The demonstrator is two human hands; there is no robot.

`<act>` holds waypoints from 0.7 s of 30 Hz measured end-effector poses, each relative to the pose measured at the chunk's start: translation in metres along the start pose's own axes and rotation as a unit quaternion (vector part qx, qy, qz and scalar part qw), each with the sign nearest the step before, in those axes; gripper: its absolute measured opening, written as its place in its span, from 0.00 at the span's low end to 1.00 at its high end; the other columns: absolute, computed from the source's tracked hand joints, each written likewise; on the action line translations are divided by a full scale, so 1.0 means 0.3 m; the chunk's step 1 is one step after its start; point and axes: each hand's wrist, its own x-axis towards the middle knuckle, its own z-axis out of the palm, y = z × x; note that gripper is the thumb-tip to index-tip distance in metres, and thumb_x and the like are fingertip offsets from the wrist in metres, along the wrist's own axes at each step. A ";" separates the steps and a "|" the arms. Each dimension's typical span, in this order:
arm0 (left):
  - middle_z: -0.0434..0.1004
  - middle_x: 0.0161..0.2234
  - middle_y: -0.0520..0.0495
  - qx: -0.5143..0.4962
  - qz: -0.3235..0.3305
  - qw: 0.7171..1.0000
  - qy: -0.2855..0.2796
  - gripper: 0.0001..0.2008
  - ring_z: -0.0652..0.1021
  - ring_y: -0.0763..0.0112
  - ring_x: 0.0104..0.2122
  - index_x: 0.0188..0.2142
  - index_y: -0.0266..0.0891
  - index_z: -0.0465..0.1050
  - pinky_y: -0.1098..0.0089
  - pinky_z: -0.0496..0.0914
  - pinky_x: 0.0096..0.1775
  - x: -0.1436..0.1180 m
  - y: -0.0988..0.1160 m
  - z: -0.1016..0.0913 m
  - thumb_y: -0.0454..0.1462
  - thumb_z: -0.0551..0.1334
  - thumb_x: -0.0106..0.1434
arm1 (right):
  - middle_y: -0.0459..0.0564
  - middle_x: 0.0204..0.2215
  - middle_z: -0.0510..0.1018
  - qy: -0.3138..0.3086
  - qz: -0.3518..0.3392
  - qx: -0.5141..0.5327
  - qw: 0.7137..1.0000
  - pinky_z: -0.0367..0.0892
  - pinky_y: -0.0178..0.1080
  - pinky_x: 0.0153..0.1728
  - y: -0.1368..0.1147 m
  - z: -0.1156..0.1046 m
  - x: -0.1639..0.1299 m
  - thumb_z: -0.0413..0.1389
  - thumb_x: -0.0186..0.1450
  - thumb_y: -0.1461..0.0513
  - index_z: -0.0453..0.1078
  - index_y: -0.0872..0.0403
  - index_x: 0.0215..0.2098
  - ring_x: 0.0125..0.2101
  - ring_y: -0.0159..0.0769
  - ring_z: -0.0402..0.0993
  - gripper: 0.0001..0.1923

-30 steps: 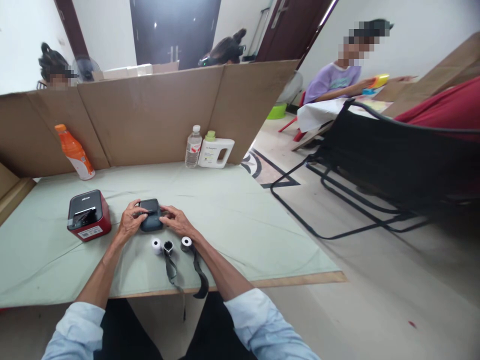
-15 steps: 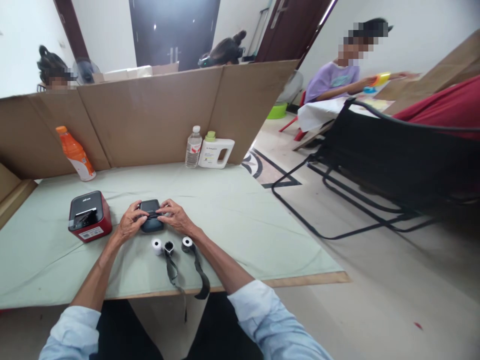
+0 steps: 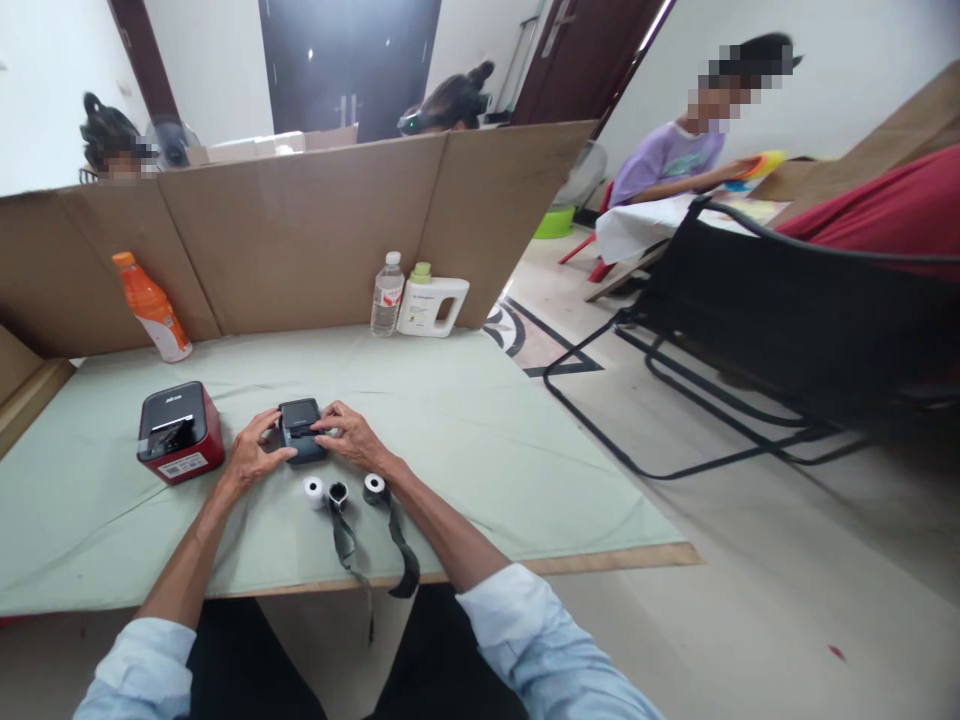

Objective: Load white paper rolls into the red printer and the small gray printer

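Gripping a small black printer (image 3: 301,429) from both sides, the left hand (image 3: 251,455) and right hand (image 3: 351,437) hold it on the table (image 3: 480,440), left of centre in the frame. Three small rolls (image 3: 341,491) lie just below it, a red printer (image 3: 180,432) to its left.

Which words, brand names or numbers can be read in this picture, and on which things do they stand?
No text can be read.
White jug: label print, too small.
Clear bottle: red and white label, blurred.
Orange bottle: label, blurred.
Red box: white sticker and small top mark, too small.
Small black device between left hand and right hand: no print visible.
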 end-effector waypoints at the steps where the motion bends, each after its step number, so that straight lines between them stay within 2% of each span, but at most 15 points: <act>1: 0.71 0.63 0.33 0.000 -0.001 1.000 0.013 0.34 0.75 0.48 0.60 0.61 0.38 0.73 0.53 0.77 0.54 -0.012 -0.003 0.009 0.48 0.73 0.59 | 0.49 0.42 0.72 0.000 0.002 0.005 1.000 0.70 0.35 0.34 0.003 0.001 -0.001 0.65 0.63 0.62 0.83 0.51 0.44 0.37 0.33 0.71 0.11; 4: 0.74 0.61 0.35 0.014 0.003 0.999 0.039 0.31 0.76 0.49 0.59 0.59 0.38 0.75 0.52 0.73 0.59 -0.035 -0.014 0.032 0.48 0.72 0.60 | 0.50 0.42 0.71 0.002 0.008 0.014 1.000 0.72 0.36 0.35 0.013 0.004 -0.001 0.65 0.63 0.61 0.82 0.50 0.48 0.39 0.35 0.71 0.14; 7: 0.74 0.62 0.36 0.011 -0.006 0.999 0.049 0.26 0.75 0.51 0.61 0.58 0.38 0.77 0.53 0.71 0.61 -0.031 -0.024 0.039 0.47 0.68 0.63 | 0.49 0.44 0.71 0.002 0.021 0.016 1.000 0.73 0.39 0.40 0.027 0.008 -0.001 0.65 0.63 0.60 0.79 0.48 0.55 0.40 0.36 0.71 0.21; 9: 0.76 0.60 0.37 -0.010 -0.034 0.998 0.054 0.22 0.76 0.54 0.59 0.56 0.38 0.78 0.56 0.72 0.60 -0.009 -0.030 0.038 0.44 0.64 0.66 | 0.49 0.44 0.70 0.000 0.040 0.020 0.999 0.73 0.42 0.44 0.042 0.012 -0.002 0.67 0.62 0.58 0.75 0.48 0.60 0.39 0.36 0.71 0.27; 11: 0.79 0.57 0.39 -0.038 -0.092 0.993 0.062 0.18 0.77 0.56 0.57 0.52 0.37 0.81 0.59 0.73 0.58 0.029 -0.038 0.037 0.39 0.62 0.66 | 0.49 0.44 0.69 -0.001 0.068 0.022 0.997 0.72 0.45 0.46 0.059 0.018 -0.004 0.68 0.61 0.56 0.70 0.48 0.66 0.39 0.36 0.70 0.35; 13: 0.82 0.53 0.40 -0.059 -0.160 0.983 0.067 0.16 0.79 0.58 0.53 0.49 0.37 0.82 0.63 0.75 0.53 0.072 -0.045 0.041 0.36 0.62 0.64 | 0.49 0.44 0.68 -0.005 0.091 0.021 0.996 0.72 0.46 0.47 0.073 0.024 -0.009 0.69 0.60 0.54 0.65 0.47 0.69 0.38 0.37 0.69 0.41; 15: 0.84 0.45 0.41 -0.072 -0.210 0.973 0.067 0.17 0.82 0.61 0.42 0.49 0.35 0.83 0.66 0.78 0.43 0.109 -0.049 0.046 0.35 0.62 0.62 | 0.48 0.43 0.68 -0.014 0.101 0.018 0.995 0.71 0.46 0.47 0.080 0.029 -0.013 0.70 0.59 0.53 0.63 0.47 0.70 0.39 0.37 0.69 0.44; 18: 0.83 0.30 0.45 -0.083 -0.227 0.968 0.059 0.21 0.78 0.67 0.25 0.52 0.32 0.81 0.70 0.72 0.26 0.133 -0.041 0.046 0.34 0.61 0.61 | 0.48 0.43 0.67 -0.024 0.104 0.006 0.994 0.71 0.44 0.45 0.074 0.035 -0.018 0.70 0.58 0.52 0.62 0.46 0.71 0.40 0.38 0.68 0.46; 21: 0.79 0.26 0.48 -0.119 -0.225 0.966 0.043 0.25 0.72 0.71 0.20 0.55 0.30 0.80 0.73 0.65 0.20 0.125 -0.040 0.032 0.35 0.61 0.58 | 0.47 0.42 0.67 -0.031 0.099 -0.011 0.995 0.71 0.43 0.45 0.067 0.040 -0.013 0.71 0.57 0.51 0.62 0.46 0.71 0.39 0.37 0.68 0.47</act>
